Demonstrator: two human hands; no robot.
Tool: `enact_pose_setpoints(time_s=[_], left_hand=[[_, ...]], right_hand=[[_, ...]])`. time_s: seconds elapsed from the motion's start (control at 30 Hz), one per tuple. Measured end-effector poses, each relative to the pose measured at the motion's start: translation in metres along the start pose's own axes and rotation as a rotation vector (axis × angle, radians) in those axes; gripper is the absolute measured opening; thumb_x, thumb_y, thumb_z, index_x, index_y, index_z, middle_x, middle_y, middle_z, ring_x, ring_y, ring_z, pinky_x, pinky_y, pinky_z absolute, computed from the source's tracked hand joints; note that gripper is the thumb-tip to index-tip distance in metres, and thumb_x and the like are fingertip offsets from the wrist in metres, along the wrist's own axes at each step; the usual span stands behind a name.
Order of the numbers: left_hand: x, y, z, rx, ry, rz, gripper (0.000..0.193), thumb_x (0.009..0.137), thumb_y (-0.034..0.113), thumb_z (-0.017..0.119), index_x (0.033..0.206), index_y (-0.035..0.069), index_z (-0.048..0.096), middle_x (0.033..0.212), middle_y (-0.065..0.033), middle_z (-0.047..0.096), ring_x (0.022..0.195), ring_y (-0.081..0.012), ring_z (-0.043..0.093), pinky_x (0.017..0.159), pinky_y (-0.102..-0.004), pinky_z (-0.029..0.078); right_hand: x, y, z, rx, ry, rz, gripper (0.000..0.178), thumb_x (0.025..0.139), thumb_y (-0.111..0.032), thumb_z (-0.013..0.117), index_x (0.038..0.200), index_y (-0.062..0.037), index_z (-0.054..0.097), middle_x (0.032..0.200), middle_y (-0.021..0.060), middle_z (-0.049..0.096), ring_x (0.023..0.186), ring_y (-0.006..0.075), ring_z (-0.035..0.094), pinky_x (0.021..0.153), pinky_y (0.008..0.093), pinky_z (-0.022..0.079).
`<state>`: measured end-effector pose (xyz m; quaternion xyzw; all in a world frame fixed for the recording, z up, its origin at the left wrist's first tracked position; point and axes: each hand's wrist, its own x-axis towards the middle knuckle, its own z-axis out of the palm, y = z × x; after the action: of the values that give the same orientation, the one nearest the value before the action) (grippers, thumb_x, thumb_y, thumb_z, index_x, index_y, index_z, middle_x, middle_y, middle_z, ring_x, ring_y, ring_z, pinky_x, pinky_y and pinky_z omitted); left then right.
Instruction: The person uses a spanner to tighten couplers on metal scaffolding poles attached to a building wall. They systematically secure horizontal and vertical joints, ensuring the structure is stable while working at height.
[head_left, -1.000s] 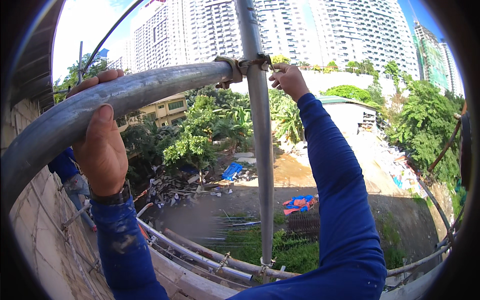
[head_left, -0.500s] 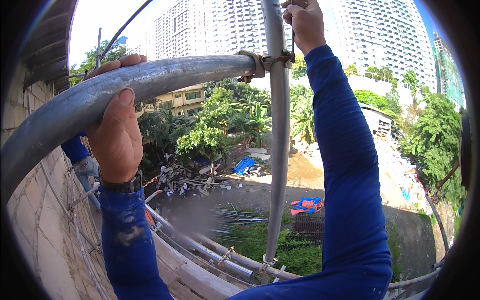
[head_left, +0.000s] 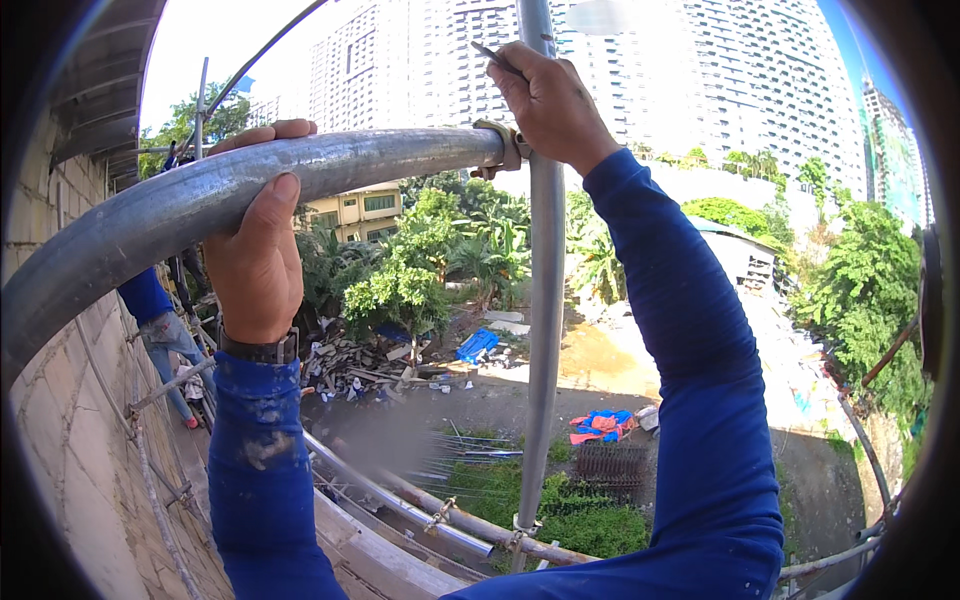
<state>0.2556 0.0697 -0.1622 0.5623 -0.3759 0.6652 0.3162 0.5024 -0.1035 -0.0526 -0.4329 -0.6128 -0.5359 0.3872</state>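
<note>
My left hand [head_left: 260, 265] is wrapped round a thick grey metal scaffold tube [head_left: 330, 160] from below, thumb on the near side and fingers over the top. The tube's far end meets an upright scaffold tube [head_left: 546, 300] at a clamp [head_left: 505, 150]. Closed in front of the upright, just above that joint, my right hand [head_left: 560, 105] grips a thin dark wrench [head_left: 495, 57], whose tip sticks out to the left. The right hand hides part of the clamp and the wrench's other end.
A block wall [head_left: 75, 430] runs along the left, where a person in blue [head_left: 155, 310] stands on the scaffold. Lower tubes [head_left: 480, 522] cross below beside a plank [head_left: 380, 555]. Far down lie rubble [head_left: 365, 365], a blue tarp [head_left: 477, 346] and trees.
My right hand has come down and left from high beside the upright, and the wrench has swung from vertical to pointing left. The left hand still holds the tube; the view has shifted slightly.
</note>
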Motion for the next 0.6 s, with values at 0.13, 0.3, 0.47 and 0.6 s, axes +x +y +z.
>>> enact_pose_setpoints(time_s=[0.13,0.3,0.47,0.6], left_hand=[[0.002,-0.001,0.002,-0.034,-0.013,0.026,0.037,0.096,0.010,0.066,0.133,0.007,0.061,0.134,-0.0158,0.067,0.135,-0.0352,0.058,0.123,-0.0521,0.039],[0.002,-0.003,0.008,-0.144,-0.042,-0.014,0.036,0.096,0.009,0.066,0.131,0.006,0.062,0.134,-0.0164,0.067,0.137,-0.0368,0.057,0.121,-0.0536,0.041],[-0.006,0.016,0.010,-0.180,0.048,-0.126,0.037,0.095,0.008,0.066,0.132,0.006,0.062,0.135,-0.0165,0.066,0.139,-0.0363,0.055,0.121,-0.0535,0.042],[-0.001,0.005,0.010,-0.151,0.018,-0.099,0.038,0.095,0.008,0.067,0.132,0.007,0.062,0.136,-0.0162,0.066,0.138,-0.0361,0.056,0.121,-0.0531,0.042]], right_hand=[[-0.003,-0.026,0.035,0.126,-0.144,0.019,0.019,0.105,-0.022,0.057,0.107,-0.0062,0.067,0.072,0.0202,0.067,0.069,0.0421,0.067,0.069,0.0542,0.049],[-0.007,-0.019,0.056,0.426,-0.234,0.228,0.026,0.107,-0.023,0.054,0.110,-0.0002,0.066,0.086,0.0234,0.070,0.081,0.0412,0.067,0.076,0.0502,0.049],[-0.015,-0.030,0.073,0.388,-0.090,0.280,0.026,0.108,-0.023,0.052,0.113,-0.0003,0.063,0.087,0.0231,0.069,0.081,0.0388,0.067,0.076,0.0483,0.048],[-0.020,-0.018,0.073,0.416,0.032,0.222,0.027,0.108,-0.024,0.052,0.114,-0.0004,0.063,0.088,0.0247,0.070,0.085,0.0439,0.067,0.078,0.0511,0.049]])
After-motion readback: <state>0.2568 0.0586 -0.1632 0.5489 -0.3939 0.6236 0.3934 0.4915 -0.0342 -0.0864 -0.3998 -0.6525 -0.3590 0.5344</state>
